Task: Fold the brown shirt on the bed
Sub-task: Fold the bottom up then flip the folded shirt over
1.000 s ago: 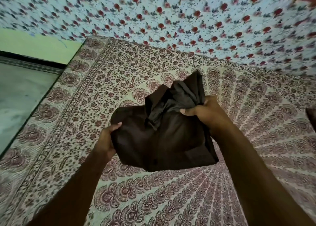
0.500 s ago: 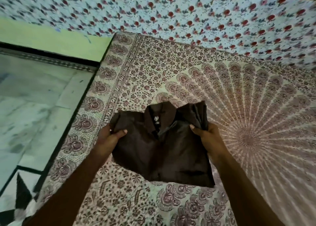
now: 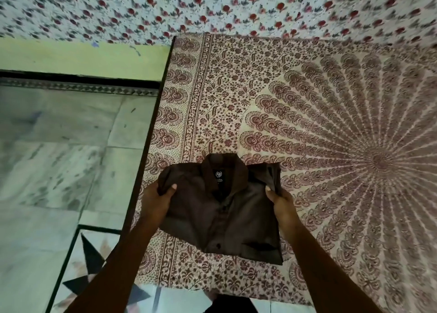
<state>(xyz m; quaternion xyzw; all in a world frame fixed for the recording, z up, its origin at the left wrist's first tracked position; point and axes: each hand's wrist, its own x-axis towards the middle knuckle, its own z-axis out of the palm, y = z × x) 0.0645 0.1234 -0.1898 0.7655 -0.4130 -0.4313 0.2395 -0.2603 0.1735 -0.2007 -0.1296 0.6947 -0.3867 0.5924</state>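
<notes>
Left hand [image 3: 155,198] and right hand [image 3: 282,202] grip folded brown shirt [image 3: 220,214].

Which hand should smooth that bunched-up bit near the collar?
Probably the right hand: it grips the brown shirt just below the bunched folds; the left hand holds the far side.

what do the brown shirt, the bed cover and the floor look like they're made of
Brown shirt: woven cloth, probably cotton or a blend, with a faint sheen; it creases softly where the left hand and right hand pinch it.
Bed cover: thin matte printed cloth, likely cotton; it lies flat with a block-print style pattern.
Floor: polished stone, apparently marble; grey veining, slab joints, dark inlay.
</notes>
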